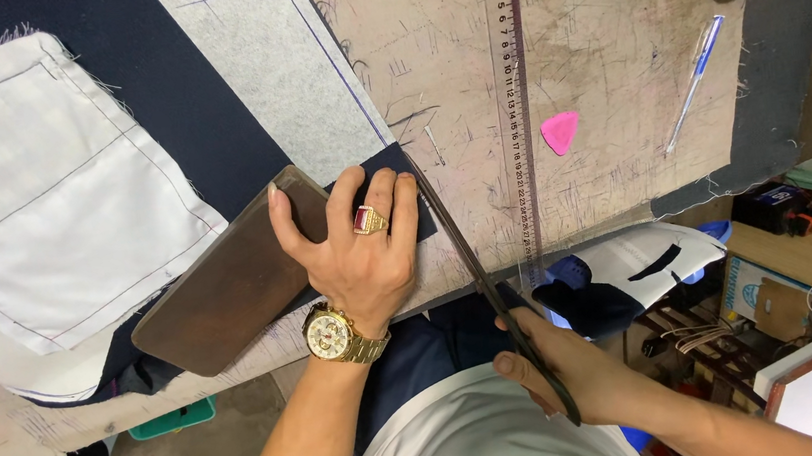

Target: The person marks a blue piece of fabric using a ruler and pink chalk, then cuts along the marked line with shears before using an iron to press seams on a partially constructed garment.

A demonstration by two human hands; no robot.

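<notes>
White lining fabric point(41, 196) lay at the far left on the worn table point(606, 26). Beside it, a brown wooden block point(221, 288) pinned the dark navy cloth point(182, 101), and the left hand point(353, 254) pressed flat, fingers spread, across block and cloth edge. Scissors point(475, 261) ran along that edge, gripped by the right hand point(561, 367) at the near side; the cut seemed only partly made, cloth remaining ahead of the blades. Right of them lay a clear ruler point(511, 96), pink chalk point(560, 130) and a pen point(694, 82).

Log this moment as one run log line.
left hand: pressing dark navy fabric | right hand: holding black scissors, cutting fabric edge | brown wooden block: beside left hand
</notes>
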